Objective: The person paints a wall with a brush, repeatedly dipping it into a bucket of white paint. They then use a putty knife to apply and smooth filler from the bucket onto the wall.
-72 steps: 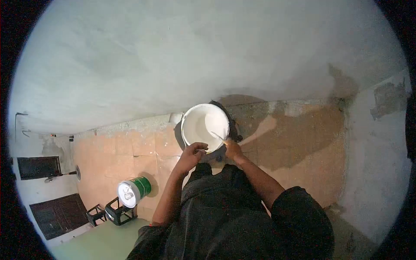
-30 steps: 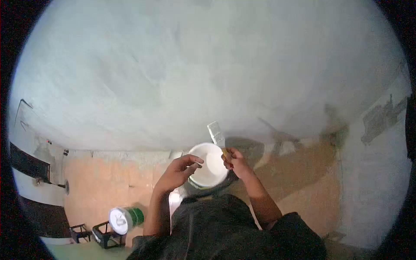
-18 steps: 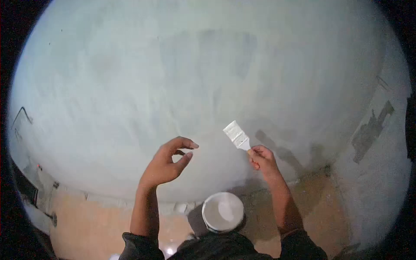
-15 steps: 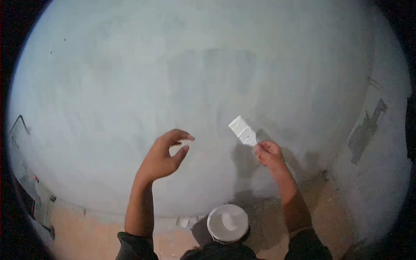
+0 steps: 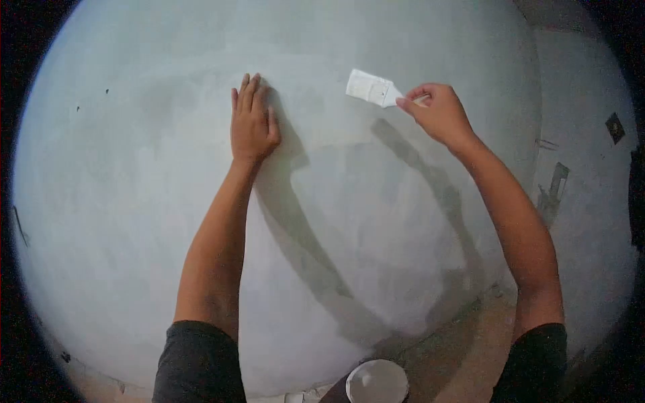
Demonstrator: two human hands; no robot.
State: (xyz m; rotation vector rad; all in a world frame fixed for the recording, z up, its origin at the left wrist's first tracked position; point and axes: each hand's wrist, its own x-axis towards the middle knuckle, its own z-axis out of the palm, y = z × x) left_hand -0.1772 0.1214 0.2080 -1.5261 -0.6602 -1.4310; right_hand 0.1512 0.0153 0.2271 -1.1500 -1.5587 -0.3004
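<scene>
**Wall** (image 5: 134,201): grey-white plaster, seen across nearly the whole view; small dark marks are scattered on its right part.
**Left hand** (image 5: 252,121): laid flat high on the wall, fingers together and pointed up, palm pressed to the surface.
**Right hand** (image 5: 440,114): closed on a handle, held high and close before the wall.
**Paintbrush** (image 5: 371,88): flat, its bristles coated white and turned toward the wall; contact with the wall cannot be told.
**Bucket** (image 5: 377,381): round, white inside, set on the floor (image 5: 463,349) at the foot of the wall.
**Shadows**: two arm shadows are cast down the wall.
</scene>
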